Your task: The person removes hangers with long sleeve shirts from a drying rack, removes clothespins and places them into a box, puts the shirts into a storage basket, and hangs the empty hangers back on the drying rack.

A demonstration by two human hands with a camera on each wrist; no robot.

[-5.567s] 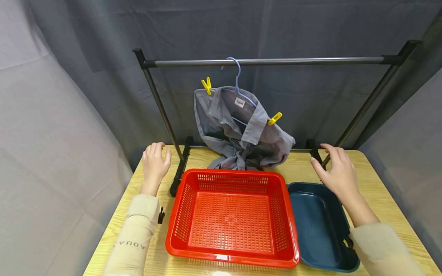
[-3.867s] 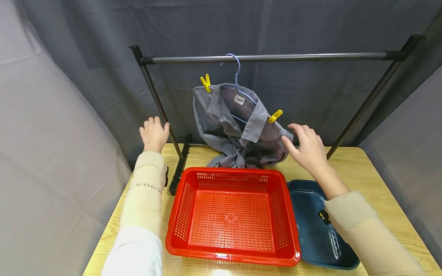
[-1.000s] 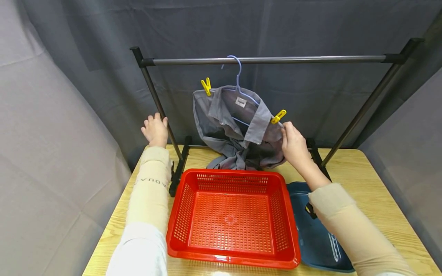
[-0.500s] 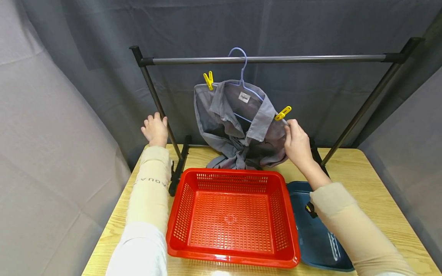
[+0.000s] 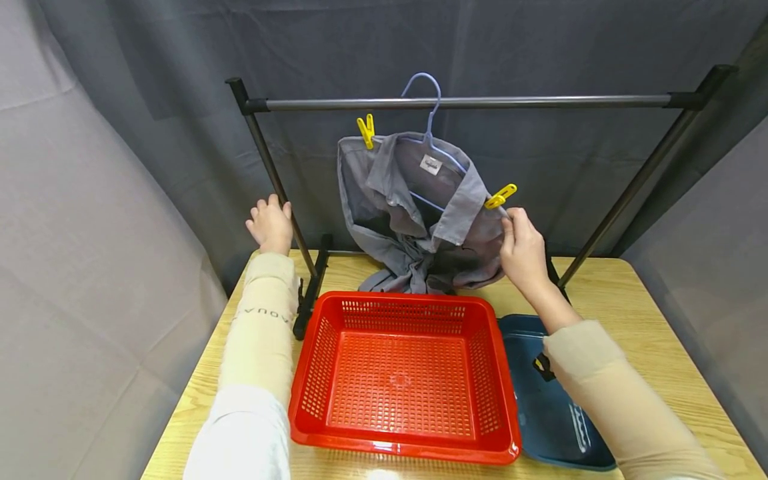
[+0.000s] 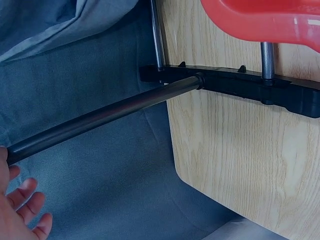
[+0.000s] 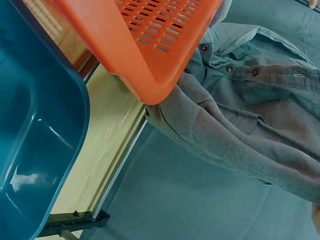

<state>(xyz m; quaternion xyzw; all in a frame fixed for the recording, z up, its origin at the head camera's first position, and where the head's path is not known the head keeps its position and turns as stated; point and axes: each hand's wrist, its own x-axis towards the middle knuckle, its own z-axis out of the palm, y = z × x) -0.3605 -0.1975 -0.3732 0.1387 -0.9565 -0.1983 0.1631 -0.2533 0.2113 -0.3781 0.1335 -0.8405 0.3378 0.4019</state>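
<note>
A grey shirt (image 5: pixel 414 220) hangs on a pale blue hanger (image 5: pixel 427 100), with its lower part bunched on the table. The hanger's hook stands a little above the rack's rail (image 5: pixel 540 102). Two yellow clips pin the shoulders, one on the left (image 5: pixel 365 130) and one on the right (image 5: pixel 501 197). My right hand (image 5: pixel 523 248) pinches the shirt's right shoulder over the hanger end, just below the right clip. My left hand (image 5: pixel 270 225) rests against the rack's left upright pole (image 5: pixel 273 173), fingers loose (image 6: pixel 22 210). The shirt's sleeve and buttons (image 7: pixel 250 120) show in the right wrist view.
A red mesh basket (image 5: pixel 402 373) sits in front of the shirt on the wooden table (image 5: pixel 648 327). A dark blue tray (image 5: pixel 555 407) lies to its right. The rack's black foot bar (image 6: pixel 240 85) crosses the table's left edge. Grey curtains close in all sides.
My right hand reached the shirt's right shoulder and took hold of it. Over the last second it has raised the hanger up and to the right, lifting the hook above the rail. The left hand stays at the pole.
</note>
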